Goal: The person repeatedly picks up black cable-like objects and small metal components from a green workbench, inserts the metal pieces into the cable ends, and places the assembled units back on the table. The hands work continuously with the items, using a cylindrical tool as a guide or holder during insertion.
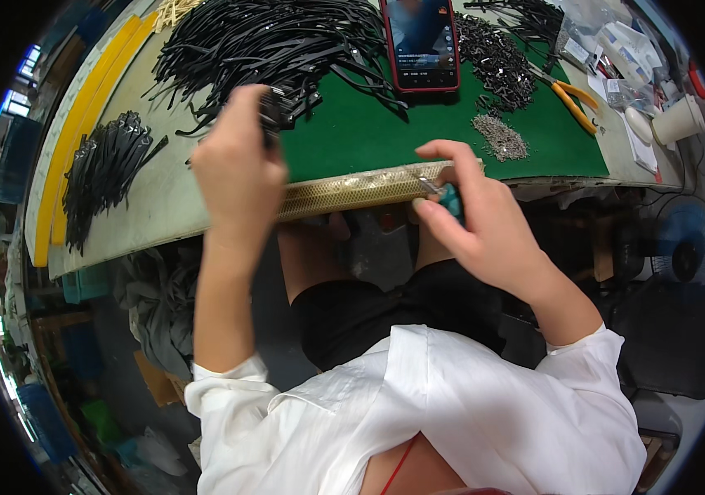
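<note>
My left hand (237,169) is closed and blurred by motion, above the near edge of the table. Something black shows at its fingers, but blur and the hand itself hide what it is. Just beyond lies a large heap of thin black straps (261,41). In my right hand (484,219), a small tool with a teal handle (450,201) and a thin metal shaft is gripped between thumb and fingers. Its shaft points up and left over a gold-coloured perforated bar (344,195) that runs along the table's front edge.
A phone in a red case (422,45) lies on the green mat (352,140). To its right are small black parts (501,66), a pile of tiny metal pieces (501,138) and orange-handled pliers (573,107). Another strap bunch (109,169) sits left, beside yellow strips (80,124). A white cup (679,121) stands right.
</note>
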`<state>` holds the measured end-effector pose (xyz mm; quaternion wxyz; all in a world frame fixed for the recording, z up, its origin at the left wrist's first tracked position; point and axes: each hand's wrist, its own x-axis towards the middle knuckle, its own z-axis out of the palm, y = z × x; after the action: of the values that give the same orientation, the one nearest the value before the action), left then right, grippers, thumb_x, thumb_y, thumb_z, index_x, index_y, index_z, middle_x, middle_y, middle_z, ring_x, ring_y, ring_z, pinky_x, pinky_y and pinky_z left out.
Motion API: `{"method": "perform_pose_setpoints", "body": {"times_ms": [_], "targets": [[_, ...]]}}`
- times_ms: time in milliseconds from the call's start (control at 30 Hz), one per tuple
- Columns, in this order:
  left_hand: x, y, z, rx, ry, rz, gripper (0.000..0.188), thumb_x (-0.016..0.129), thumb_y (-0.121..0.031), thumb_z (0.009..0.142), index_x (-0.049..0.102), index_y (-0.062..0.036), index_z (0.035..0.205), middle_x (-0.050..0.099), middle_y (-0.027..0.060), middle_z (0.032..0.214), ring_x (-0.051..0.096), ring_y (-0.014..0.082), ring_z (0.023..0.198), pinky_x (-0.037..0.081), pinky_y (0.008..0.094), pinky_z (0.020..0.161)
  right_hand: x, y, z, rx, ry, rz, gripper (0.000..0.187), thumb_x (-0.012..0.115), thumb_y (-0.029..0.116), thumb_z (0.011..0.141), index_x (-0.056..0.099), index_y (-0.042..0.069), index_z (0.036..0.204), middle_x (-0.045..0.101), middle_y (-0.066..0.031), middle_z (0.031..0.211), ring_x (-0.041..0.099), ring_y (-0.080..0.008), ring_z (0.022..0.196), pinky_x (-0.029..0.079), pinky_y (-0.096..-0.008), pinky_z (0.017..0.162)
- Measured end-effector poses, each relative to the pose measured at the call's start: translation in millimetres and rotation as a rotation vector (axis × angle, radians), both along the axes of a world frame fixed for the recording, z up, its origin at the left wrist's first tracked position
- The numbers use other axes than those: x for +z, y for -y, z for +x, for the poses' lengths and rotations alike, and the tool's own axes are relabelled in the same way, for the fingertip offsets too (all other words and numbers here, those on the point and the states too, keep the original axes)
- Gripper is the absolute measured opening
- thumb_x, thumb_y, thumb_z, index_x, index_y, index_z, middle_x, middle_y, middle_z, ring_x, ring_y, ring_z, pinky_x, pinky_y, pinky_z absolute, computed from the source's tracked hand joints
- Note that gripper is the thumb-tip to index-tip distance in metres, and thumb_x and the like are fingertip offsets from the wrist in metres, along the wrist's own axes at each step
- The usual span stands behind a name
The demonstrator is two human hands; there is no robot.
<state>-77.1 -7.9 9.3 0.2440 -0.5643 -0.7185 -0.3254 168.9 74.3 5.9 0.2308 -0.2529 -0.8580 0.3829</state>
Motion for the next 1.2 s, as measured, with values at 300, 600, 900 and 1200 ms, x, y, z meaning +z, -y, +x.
{"method": "perform_pose_setpoints", "body": {"times_ms": [300, 600, 900, 1200], "targets": [[-0.1, -71.7, -30.2, -0.072, 0.049, -0.222, 0.030, 0.077, -0.021, 0.080, 0.072, -0.0084, 0.107, 0.071, 0.0134, 0.076, 0.070, 0.0281, 0.070, 0.053, 0.0353, 0.067, 1.3, -22.9, 34.7, -0.092, 0.113, -0.191, 0.041, 0.066, 0.017, 0.089, 0.050, 0.005, 0.126, 0.063, -0.0123, 0.086, 0.064, -0.0256, 0.071, 0.049, -0.0348, 0.068], [-7.4, -141.3, -26.0, -0.371, 0.423, -0.751, 0.042, 0.070, -0.012, 0.078, 0.071, -0.0122, 0.120, 0.071, 0.0106, 0.078, 0.067, 0.0188, 0.066, 0.053, 0.0326, 0.069, 1.6, -19.4, 33.7, -0.076, 0.081, -0.215, 0.037, 0.065, 0.017, 0.089, 0.053, 0.006, 0.122, 0.063, -0.0114, 0.084, 0.063, -0.0244, 0.070, 0.048, -0.0339, 0.067], [8.2, -92.7, -11.4, -0.332, -0.093, -0.774, 0.047, 0.065, -0.005, 0.073, 0.066, -0.0078, 0.120, 0.068, 0.0156, 0.109, 0.065, 0.0364, 0.100, 0.054, 0.0440, 0.088, -2.7, -21.9, 39.4, -0.062, 0.072, -0.122, 0.035, 0.065, 0.018, 0.090, 0.055, 0.006, 0.121, 0.065, -0.0120, 0.086, 0.066, -0.0277, 0.075, 0.049, -0.0354, 0.070], [19.7, -36.1, -14.6, -0.326, -0.354, -0.887, 0.045, 0.061, 0.005, 0.068, 0.067, -0.0035, 0.112, 0.066, 0.0091, 0.107, 0.068, 0.0332, 0.080, 0.056, 0.0411, 0.071, 1.1, -19.1, 38.7, -0.051, 0.067, -0.120, 0.034, 0.065, 0.018, 0.090, 0.056, 0.006, 0.120, 0.065, -0.0126, 0.087, 0.066, -0.0279, 0.076, 0.050, -0.0349, 0.071]]}}
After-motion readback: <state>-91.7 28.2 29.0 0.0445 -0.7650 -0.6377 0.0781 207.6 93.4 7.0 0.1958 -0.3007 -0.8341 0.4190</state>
